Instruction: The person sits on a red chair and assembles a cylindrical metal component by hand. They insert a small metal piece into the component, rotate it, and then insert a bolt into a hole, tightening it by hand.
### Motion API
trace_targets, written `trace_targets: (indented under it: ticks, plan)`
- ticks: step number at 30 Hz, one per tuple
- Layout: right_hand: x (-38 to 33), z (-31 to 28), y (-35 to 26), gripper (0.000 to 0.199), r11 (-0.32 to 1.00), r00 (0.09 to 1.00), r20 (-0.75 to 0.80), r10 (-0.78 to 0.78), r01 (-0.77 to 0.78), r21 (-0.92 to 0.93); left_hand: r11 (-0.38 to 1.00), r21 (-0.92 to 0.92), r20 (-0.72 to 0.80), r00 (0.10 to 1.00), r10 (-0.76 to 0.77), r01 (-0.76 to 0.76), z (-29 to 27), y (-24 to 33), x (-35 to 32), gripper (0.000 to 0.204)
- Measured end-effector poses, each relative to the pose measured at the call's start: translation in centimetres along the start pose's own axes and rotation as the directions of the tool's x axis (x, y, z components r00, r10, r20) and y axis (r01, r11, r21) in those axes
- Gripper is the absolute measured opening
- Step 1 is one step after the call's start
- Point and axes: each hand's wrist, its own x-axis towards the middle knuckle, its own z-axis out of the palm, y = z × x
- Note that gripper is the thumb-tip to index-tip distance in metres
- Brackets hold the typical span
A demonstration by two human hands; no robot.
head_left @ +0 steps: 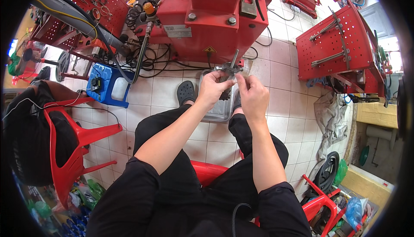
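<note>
My left hand (210,91) is closed around a greasy metal part with a thin rod (235,57) sticking up from it. A dark, toothed-looking lower piece (225,95) shows between my hands. My right hand (254,95) is closed in a pinch, its thumb and fingertips right against the part's near side; whatever lies between them is too small to make out. Beneath both hands a clear, shallow tray (215,118) rests on the tiled floor between my feet, partly covered by my hands and the part.
A red machine base (202,45) stands just ahead, with black cables (161,67) on the floor beside it. To the left are a blue plastic stool (105,82) and another person on a red chair (64,146). A red pegboard cabinet (336,43) stands right.
</note>
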Motion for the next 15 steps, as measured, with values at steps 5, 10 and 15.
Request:
trace_targets:
  ticks: [5, 10, 15]
  plan:
    - [0.05, 0.02, 0.06, 0.041, 0.997, 0.997, 0.050, 0.053, -0.050, -0.052, 1.000, 0.014, -0.007, 1.000, 0.014, -0.014, -0.06, -0.32, 0.11, 0.026]
    - [0.06, -0.01, -0.85, 0.026, 0.950, 0.990, 0.092, 0.105, -0.127, 0.284, 0.999, -0.020, 0.010, 0.999, 0.031, -0.031, -0.08, -0.39, 0.23, 0.025]
    - [-0.08, 0.29, -0.51, 0.020, 0.796, 0.960, 0.248, 0.129, -0.249, 0.551, 0.992, -0.117, 0.009, 0.999, -0.048, 0.048, -0.25, -0.19, 0.01, 0.020]
